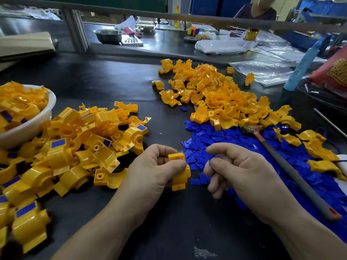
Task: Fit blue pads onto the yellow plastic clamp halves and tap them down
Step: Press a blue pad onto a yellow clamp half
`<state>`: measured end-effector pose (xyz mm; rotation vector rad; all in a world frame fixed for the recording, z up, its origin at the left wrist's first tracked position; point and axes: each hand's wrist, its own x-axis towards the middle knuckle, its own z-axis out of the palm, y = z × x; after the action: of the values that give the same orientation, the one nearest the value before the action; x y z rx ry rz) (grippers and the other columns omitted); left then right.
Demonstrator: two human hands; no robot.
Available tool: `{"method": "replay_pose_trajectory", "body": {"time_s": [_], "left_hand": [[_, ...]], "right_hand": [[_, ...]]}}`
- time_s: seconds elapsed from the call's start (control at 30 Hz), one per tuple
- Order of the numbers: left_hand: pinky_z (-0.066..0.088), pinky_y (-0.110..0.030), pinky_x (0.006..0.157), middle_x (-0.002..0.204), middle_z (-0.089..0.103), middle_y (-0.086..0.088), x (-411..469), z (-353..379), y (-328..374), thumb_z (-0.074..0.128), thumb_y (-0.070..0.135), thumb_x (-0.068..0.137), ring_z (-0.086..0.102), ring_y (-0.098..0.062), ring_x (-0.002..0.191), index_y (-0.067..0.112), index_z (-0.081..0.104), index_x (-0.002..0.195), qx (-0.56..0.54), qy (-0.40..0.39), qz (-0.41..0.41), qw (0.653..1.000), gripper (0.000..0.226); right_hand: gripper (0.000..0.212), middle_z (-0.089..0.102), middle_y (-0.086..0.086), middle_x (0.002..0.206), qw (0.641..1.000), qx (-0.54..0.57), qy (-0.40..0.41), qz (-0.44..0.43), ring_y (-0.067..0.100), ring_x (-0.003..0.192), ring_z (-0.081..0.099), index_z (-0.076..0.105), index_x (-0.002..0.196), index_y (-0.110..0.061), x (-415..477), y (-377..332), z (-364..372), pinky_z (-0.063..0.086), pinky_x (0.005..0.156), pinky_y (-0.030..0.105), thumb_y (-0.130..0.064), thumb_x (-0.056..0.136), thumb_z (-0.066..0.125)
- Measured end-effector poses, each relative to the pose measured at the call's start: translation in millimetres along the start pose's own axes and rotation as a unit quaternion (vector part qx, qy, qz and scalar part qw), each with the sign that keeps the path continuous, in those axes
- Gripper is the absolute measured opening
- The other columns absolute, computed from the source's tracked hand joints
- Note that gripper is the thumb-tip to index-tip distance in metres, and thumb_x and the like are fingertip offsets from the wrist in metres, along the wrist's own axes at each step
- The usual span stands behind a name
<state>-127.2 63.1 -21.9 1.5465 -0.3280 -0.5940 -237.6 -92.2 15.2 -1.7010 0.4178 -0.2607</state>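
My left hand (155, 169) grips a yellow clamp half (180, 172) between thumb and fingers, low in the middle of the view. Just to its right, my right hand (236, 169) hovers over the heap of blue pads (225, 139) with its fingers curled; thumb and forefinger seem to pinch a small pad, mostly hidden. A pile of bare yellow clamp halves (216, 94) lies behind the blue pads. At the left lies a pile of clamp halves with pads fitted (78, 147).
A small hammer (293, 171) lies across the blue pads at the right. A white bowl (37, 121) holding padded halves stands at the far left. Clear plastic bags (262, 70) and a red bag (334, 72) sit at the back right. A person (257, 10) sits beyond the far bench.
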Motion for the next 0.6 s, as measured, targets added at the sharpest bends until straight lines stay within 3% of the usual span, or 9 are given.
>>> {"method": "replay_pose_trajectory", "body": {"time_s": [0.13,0.33,0.47,0.6], "left_hand": [[0.057,-0.024,0.061,0.088,0.077,0.000,-2.9,0.5,3.3,0.080,0.030,0.058,0.075,-0.017,0.079,0.022,0.067,0.102,-0.042,-0.033,0.001,0.999,0.046],[0.058,-0.027,0.067,0.097,0.077,-0.003,-5.6,0.2,5.4,0.085,0.035,0.058,0.075,-0.020,0.088,0.029,0.072,0.098,-0.050,-0.101,0.019,0.993,0.042],[0.058,-0.025,0.068,0.099,0.077,-0.006,-8.4,0.6,6.3,0.083,0.034,0.062,0.074,-0.020,0.090,0.030,0.074,0.098,-0.074,-0.131,0.045,0.988,0.037],[0.059,-0.046,0.081,0.106,0.075,-0.010,-9.2,-0.8,6.0,0.078,0.035,0.071,0.071,-0.033,0.100,0.027,0.074,0.105,-0.060,-0.119,0.047,0.990,0.035]], "right_hand": [[0.016,0.072,0.002,0.090,0.999,-0.031,-0.010,-0.030,0.021,0.072,0.072,0.057,0.103,-0.018,-3.2,-5.1,1.4,0.059,0.057,0.034,-0.007,0.097,0.048],[0.012,0.062,-0.011,0.084,0.964,-0.225,0.005,-0.141,0.005,0.078,0.062,0.067,0.091,-0.037,-8.8,-18.7,6.8,0.049,0.067,0.016,-0.028,0.088,0.059],[0.014,0.059,-0.010,0.084,0.945,-0.265,0.021,-0.190,0.006,0.087,0.056,0.071,0.094,-0.034,-8.3,-17.4,15.6,0.046,0.074,0.019,-0.025,0.088,0.062],[0.015,0.061,-0.007,0.084,0.950,-0.224,0.047,-0.211,0.011,0.085,0.058,0.072,0.095,-0.029,-6.9,-7.0,18.7,0.048,0.071,0.020,-0.018,0.087,0.066]]}}
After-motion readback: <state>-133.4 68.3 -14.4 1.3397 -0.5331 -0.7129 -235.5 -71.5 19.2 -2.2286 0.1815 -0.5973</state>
